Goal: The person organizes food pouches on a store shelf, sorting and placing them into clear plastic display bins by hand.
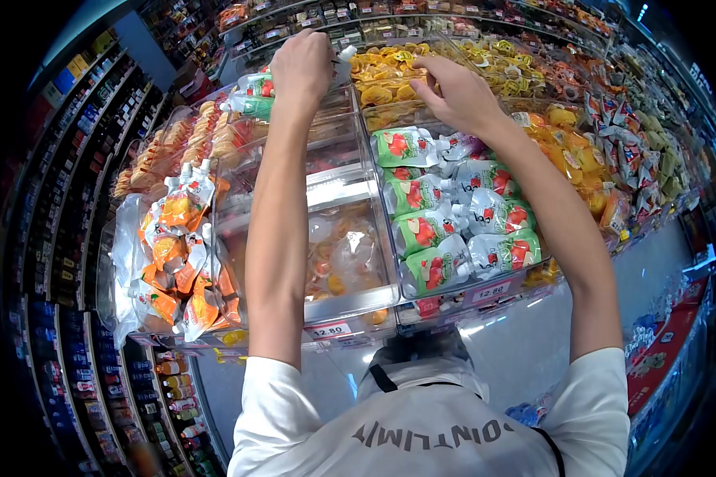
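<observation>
My left hand (302, 67) is closed like a fist over the far left bins. A spouted pouch (347, 54) shows its white cap at the right side of this fist; most of its body is hidden. Green-and-white pouches (256, 84) show just left of the hand; whether it touches them I cannot tell. My right hand (460, 97), fingers curved and apart, hangs over a bin of yellow-wrapped pieces (390, 67) and holds nothing visible. Below it, green-and-white spouted pouches (427, 230) with red fruit pictures lie in rows in a clear bin.
Orange-and-white spouted pouches (181, 250) are heaped at the left, beside a clear plastic bag (127, 270). A lidded clear bin (346, 258) sits in the middle, above a price tag (326, 331) reading 12.80. Yellow packs (577, 159) lie at the right. Stocked shelves (79, 183) line the left side.
</observation>
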Demonstrator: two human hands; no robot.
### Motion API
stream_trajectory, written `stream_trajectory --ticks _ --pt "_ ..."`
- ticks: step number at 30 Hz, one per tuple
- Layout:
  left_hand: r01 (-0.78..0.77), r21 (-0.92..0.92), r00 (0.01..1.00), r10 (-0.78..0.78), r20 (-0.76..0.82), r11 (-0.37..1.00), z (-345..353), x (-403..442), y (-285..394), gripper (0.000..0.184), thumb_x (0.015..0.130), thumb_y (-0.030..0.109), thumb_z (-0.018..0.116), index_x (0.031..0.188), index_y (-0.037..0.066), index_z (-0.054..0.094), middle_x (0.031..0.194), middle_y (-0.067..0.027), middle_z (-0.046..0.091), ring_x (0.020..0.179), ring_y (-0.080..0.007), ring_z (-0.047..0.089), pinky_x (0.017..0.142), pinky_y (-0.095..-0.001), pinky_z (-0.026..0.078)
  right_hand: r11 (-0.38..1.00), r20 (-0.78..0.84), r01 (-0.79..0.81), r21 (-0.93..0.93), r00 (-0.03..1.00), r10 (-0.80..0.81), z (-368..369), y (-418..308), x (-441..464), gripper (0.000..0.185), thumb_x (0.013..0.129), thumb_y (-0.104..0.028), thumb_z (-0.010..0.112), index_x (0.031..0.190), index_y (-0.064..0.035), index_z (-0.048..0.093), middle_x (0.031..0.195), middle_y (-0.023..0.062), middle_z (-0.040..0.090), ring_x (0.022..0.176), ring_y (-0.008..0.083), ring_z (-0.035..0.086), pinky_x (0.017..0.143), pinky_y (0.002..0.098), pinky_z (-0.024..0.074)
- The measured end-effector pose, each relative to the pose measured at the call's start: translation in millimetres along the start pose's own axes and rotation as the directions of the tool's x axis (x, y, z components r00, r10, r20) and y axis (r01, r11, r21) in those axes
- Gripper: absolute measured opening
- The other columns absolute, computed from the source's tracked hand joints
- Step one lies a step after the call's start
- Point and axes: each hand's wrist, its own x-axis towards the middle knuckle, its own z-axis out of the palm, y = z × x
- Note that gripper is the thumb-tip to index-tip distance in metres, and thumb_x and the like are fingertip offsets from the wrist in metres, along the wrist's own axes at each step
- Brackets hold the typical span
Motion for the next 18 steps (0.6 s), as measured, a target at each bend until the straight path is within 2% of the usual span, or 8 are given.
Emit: stream_trajectory --ticks 1,2,5,8,11,15,17,18 --pt "-0.034 -0.067 0.995 0.027 -0.096 0.997 -13.4 7.8 8.6 0.017 0.095 0.023 0.075 0.103 0.007 0.078 0.101 -0.0175 0.078 0.094 -0.0376 0.076 0.081 -0.0497 0.059 0.999 -0.095 0.032 0.001 0.995 -0.031 2.8 0.5 0.5 0.043 0.103 -0.036 0.071 0.132 -0.0043 0.067 0.109 0.0139 0.073 0.083 0.0294 0.071 0.078 0.0443 0.0564" --pt "-0.010 -0.168 0.997 -0.003 -0.076 0.986 -26.6 16.0 21.2 0.017 0.097 0.022 0.074 0.103 0.006 0.078 0.101 -0.0167 0.078 0.091 -0.0350 0.078 0.080 -0.0476 0.060 0.996 0.040 -0.084 -0.029 0.996 0.085 -3.6 -2.0 4.1 0.070 0.100 -0.051 0.069 0.149 -0.0040 0.052 0.126 0.0177 0.070 0.103 0.0399 0.074 0.091 0.0503 0.0596" --pt "0.103 -0.501 0.995 -0.085 0.059 0.859 -48.7 27.3 70.5 0.020 0.102 0.020 0.073 0.104 0.000 0.076 0.099 -0.0146 0.078 0.085 -0.0267 0.080 0.075 -0.0403 0.063 0.997 -0.204 0.012 0.071 0.979 0.003 -0.8 -4.8 6.6 0.082 0.092 -0.062 0.076 0.146 -0.0040 0.052 0.129 0.0190 0.070 0.104 0.0373 0.075 0.091 0.0480 0.0601" --pt "0.318 -0.808 0.942 -0.069 0.329 0.496 -34.3 25.1 95.7 0.025 0.105 0.014 0.070 0.107 -0.011 0.071 0.095 -0.0128 0.078 0.085 -0.0173 0.080 0.073 -0.0296 0.066 0.966 -0.158 -0.102 0.238 0.977 0.142 -19.2 -1.8 10.1 0.080 0.083 -0.045 0.086 0.143 -0.0035 0.054 0.116 0.0177 0.075 0.095 0.0311 0.076 0.087 0.0442 0.0606" --pt "0.514 -0.775 0.814 0.077 0.576 0.369 -32.9 22.2 93.6 0.023 0.104 0.011 0.069 0.111 -0.012 0.070 0.089 -0.0124 0.077 0.084 -0.0175 0.079 0.077 -0.0300 0.067 0.891 0.130 -0.309 0.333 0.951 0.281 -54.4 5.1 6.8 0.070 0.075 -0.025 0.086 0.135 -0.0018 0.058 0.104 0.0127 0.075 0.090 0.0229 0.073 0.083 0.0394 0.0588" --pt "0.289 -0.447 0.528 0.249 0.812 0.847 -53.6 23.5 96.9 0.026 0.097 0.021 0.079 0.105 -0.004 0.077 0.090 -0.0067 0.078 0.077 -0.0122 0.075 0.066 -0.0289 0.059 0.906 0.503 -0.356 0.231 0.841 0.202 -65.5 17.3 3.6 0.061 0.072 -0.023 0.086 0.124 0.0009 0.065 0.101 0.0117 0.073 0.091 0.0222 0.070 0.083 0.0372 0.0568" --pt "0.170 -0.377 0.424 0.278 0.862 0.910 -46.9 18.3 98.7 0.028 0.092 0.022 0.081 0.108 -0.001 0.078 0.094 -0.0073 0.079 0.081 -0.0162 0.074 0.070 -0.0326 0.058 0.925 0.683 -0.353 0.142 0.711 0.166 -68.9 9.1 3.1 0.059 0.070 -0.024 0.087 0.120 0.0007 0.069 0.100 0.0127 0.074 0.090 0.0232 0.071 0.082 0.0374 0.0571" --pt "0.108 -0.345 0.367 0.285 0.885 0.932 -46.0 14.0 100.9 0.030 0.090 0.023 0.083 0.109 0.000 0.079 0.096 -0.0075 0.079 0.084 -0.0182 0.074 0.072 -0.0344 0.058 0.938 0.685 -0.322 0.129 0.713 0.151 -65.6 11.2 -1.7 0.052 0.065 -0.028 0.089 0.106 0.0004 0.073 0.095 0.0149 0.078 0.086 0.0279 0.075 0.078 0.0404 0.0585"
